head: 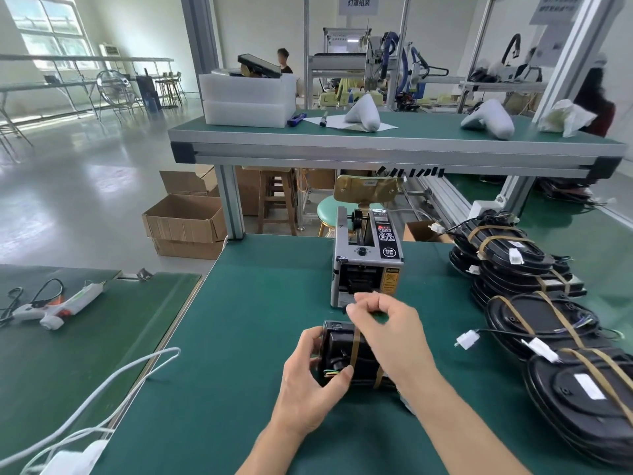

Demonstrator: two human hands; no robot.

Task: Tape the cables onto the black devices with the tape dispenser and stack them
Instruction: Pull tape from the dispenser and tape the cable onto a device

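A black device (337,351) lies on the green table mat in front of me, with thin coloured cable wires at its near left side. My left hand (313,375) grips its left end. My right hand (383,323) pinches the top end of a brownish tape strip (354,349) that runs down across the device; a second strip crosses further right. Just behind stands the grey tape dispenser (366,258), its outlet facing my hands. To the right, taped black devices (541,323) lie stacked and overlapping, with white connectors sticking out.
A white cable (137,368) runs over the table's left edge. A glue gun (58,306) lies on the neighbouring mat at left. An upper shelf (376,145) overhangs the far side. Cardboard boxes (185,224) and a stool stand on the floor behind.
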